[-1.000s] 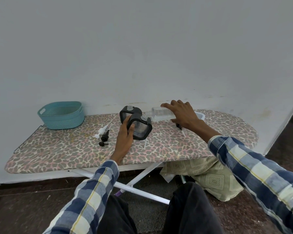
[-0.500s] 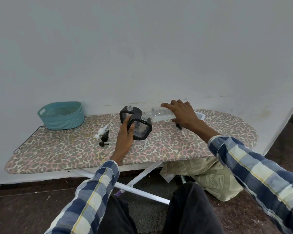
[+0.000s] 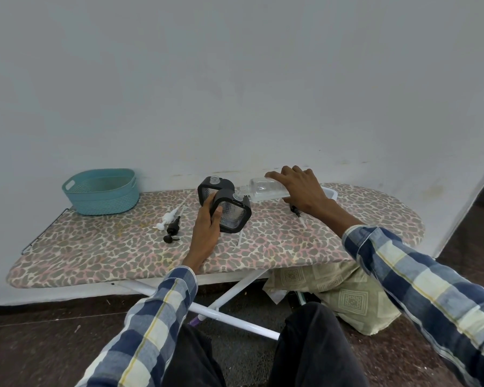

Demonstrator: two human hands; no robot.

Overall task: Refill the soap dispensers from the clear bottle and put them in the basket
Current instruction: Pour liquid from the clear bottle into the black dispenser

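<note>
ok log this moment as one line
step: pouring | left hand: holds near dispenser tilted | right hand: tips clear bottle to its opening | basket: no dispensers

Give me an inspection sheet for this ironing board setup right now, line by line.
Surface: ironing board with a leopard-print cover, set against the wall.
Job's things: clear bottle tipped on its side, neck at the mouth of the near soap dispenser; second soap dispenser behind it, open-topped; teal basket at the board's left end.
Clutter: white pump and black pump lying loose; white tray behind the right hand.
Hands: left hand grips the near dispenser; right hand holds the bottle.
Cables: nothing seen.
Surroundings: patterned cloth bundle on the floor under the board.
</note>
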